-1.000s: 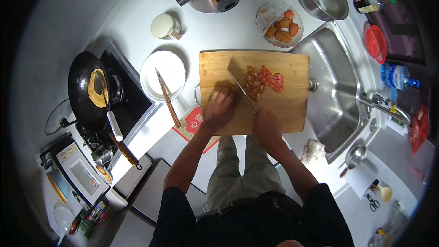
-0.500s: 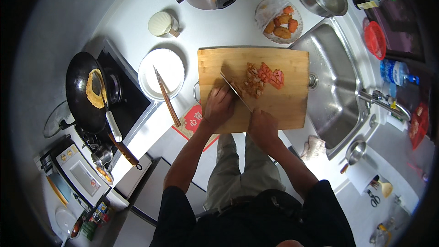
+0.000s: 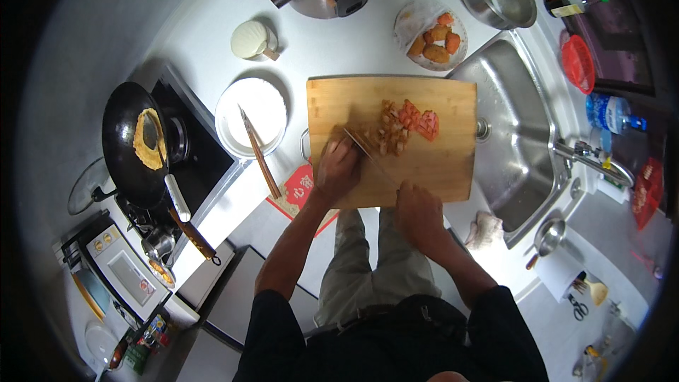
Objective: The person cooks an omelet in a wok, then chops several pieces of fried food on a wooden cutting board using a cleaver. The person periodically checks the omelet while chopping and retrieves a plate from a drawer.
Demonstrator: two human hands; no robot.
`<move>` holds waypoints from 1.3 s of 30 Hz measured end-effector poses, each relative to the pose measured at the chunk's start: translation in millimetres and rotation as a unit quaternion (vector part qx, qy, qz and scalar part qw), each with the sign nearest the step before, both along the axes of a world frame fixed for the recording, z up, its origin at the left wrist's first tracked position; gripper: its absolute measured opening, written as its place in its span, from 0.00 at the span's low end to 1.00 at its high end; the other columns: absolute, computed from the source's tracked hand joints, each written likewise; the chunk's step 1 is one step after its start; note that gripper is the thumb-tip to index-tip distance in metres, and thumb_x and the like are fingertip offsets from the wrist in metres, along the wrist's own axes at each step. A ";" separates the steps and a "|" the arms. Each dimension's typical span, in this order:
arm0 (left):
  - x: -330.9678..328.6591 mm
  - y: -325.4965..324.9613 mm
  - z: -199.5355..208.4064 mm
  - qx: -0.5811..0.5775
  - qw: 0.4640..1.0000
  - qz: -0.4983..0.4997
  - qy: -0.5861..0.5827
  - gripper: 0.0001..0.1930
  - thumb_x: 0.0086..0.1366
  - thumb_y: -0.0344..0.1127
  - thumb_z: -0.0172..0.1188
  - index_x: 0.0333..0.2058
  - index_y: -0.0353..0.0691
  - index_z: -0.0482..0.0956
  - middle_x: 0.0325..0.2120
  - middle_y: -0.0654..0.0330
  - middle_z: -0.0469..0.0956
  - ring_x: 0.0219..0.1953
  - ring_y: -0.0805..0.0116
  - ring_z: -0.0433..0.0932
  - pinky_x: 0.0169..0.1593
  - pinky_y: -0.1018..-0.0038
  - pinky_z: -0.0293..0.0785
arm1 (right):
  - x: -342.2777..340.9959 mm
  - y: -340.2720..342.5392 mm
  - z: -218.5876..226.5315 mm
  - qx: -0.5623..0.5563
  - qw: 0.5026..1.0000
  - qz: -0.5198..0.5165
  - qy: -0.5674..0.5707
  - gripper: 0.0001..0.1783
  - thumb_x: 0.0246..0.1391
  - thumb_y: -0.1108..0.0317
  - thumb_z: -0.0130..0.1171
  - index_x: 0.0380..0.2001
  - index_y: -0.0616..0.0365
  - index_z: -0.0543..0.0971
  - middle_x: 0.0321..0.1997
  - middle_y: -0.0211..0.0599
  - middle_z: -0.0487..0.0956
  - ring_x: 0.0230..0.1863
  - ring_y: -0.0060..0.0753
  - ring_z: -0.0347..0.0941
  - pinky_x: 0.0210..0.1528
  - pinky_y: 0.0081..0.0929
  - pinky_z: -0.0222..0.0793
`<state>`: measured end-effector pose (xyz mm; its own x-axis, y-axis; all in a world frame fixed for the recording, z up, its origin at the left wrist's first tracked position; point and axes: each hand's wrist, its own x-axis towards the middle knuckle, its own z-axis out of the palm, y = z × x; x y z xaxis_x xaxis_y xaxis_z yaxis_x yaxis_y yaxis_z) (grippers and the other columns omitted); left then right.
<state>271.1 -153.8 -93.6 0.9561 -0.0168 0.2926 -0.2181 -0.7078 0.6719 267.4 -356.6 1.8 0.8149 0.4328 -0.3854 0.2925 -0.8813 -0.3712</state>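
A wooden cutting board (image 3: 424, 177) lies in front of me. My right hand (image 3: 419, 212) is closed around the handle of a kitchen knife (image 3: 370, 154), whose thin blade slants across the board to the far left. Close against the blade's left side, my left hand (image 3: 338, 170) presses down with curled fingers. Whatever is under those fingers is hidden from view. Beyond the blade sits a loose heap of chopped food, with brownish pieces (image 3: 391, 133) nearer the knife and pinkish-red pieces (image 3: 426, 124) to their right.
Left of the board stand a white bowl (image 3: 240, 138) with chopsticks (image 3: 263, 163) across it and a wok (image 3: 124, 163) holding a yellow fried piece. A plate of browned chunks (image 3: 436, 53) is behind. The steel sink (image 3: 520, 191) adjoins the board's right.
My right hand has drawn the knife back toward me and slightly right. My left hand stays at nearly the same spot, and the chopped heap looks much the same.
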 end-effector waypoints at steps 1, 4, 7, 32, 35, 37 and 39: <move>-2.0 -0.6 -1.8 -0.005 1.000 -0.002 -0.003 0.16 0.48 0.21 0.60 0.39 0.35 0.80 0.46 0.51 0.76 0.42 0.47 0.74 0.47 0.59 0.74 | 1.9 0.2 -3.6 0.006 1.000 0.005 -0.005 0.06 0.52 0.71 0.55 0.32 0.61 0.71 0.28 0.50 0.78 0.31 0.54 0.78 0.32 0.51 0.73; -1.4 0.8 -5.4 -0.010 1.000 -0.008 -0.008 0.16 0.48 0.21 0.60 0.39 0.35 0.80 0.46 0.52 0.76 0.43 0.47 0.74 0.47 0.59 0.74 | 11.4 20.0 -19.1 -0.050 0.994 -0.018 0.093 0.06 0.52 0.71 0.54 0.33 0.62 0.72 0.30 0.53 0.79 0.34 0.55 0.79 0.33 0.51 0.74; -0.7 2.4 -6.9 0.005 1.000 -0.007 -0.016 0.16 0.47 0.21 0.59 0.38 0.35 0.79 0.46 0.52 0.76 0.44 0.48 0.75 0.47 0.59 0.74 | 14.7 25.6 -39.0 -0.001 0.998 -0.046 0.045 0.06 0.53 0.71 0.53 0.33 0.63 0.72 0.31 0.56 0.80 0.34 0.57 0.80 0.34 0.51 0.74; -9.3 2.7 -12.4 -0.001 0.998 0.025 -0.055 0.13 0.46 0.21 0.61 0.34 0.35 0.79 0.42 0.55 0.77 0.39 0.52 0.75 0.43 0.61 0.74 | 8.2 28.8 -48.9 0.027 0.997 -0.073 0.004 0.10 0.60 0.66 0.50 0.30 0.61 0.73 0.27 0.53 0.79 0.29 0.58 0.77 0.33 0.53 0.72; -12.4 4.5 -11.3 0.003 0.999 0.021 -0.034 0.13 0.46 0.21 0.61 0.34 0.35 0.78 0.43 0.54 0.77 0.40 0.51 0.75 0.44 0.61 0.74 | 4.6 18.3 -36.1 0.059 0.995 -0.079 -0.010 0.10 0.60 0.65 0.51 0.30 0.61 0.73 0.26 0.52 0.79 0.28 0.58 0.76 0.32 0.54 0.70; -12.6 7.4 -11.7 0.001 1.000 0.012 -0.028 0.12 0.46 0.21 0.61 0.34 0.35 0.78 0.43 0.54 0.77 0.40 0.51 0.75 0.44 0.61 0.74 | 4.5 14.5 -18.3 0.048 0.997 -0.056 -0.020 0.10 0.60 0.64 0.52 0.30 0.60 0.73 0.26 0.50 0.78 0.27 0.58 0.76 0.32 0.54 0.70; -12.5 7.4 -11.0 -0.004 0.999 0.007 -0.039 0.12 0.46 0.22 0.61 0.33 0.35 0.78 0.42 0.54 0.77 0.40 0.51 0.75 0.44 0.61 0.74 | 0.2 8.2 -9.3 0.025 0.999 -0.021 -0.014 0.10 0.60 0.64 0.52 0.29 0.59 0.72 0.25 0.50 0.78 0.27 0.57 0.76 0.31 0.54 0.70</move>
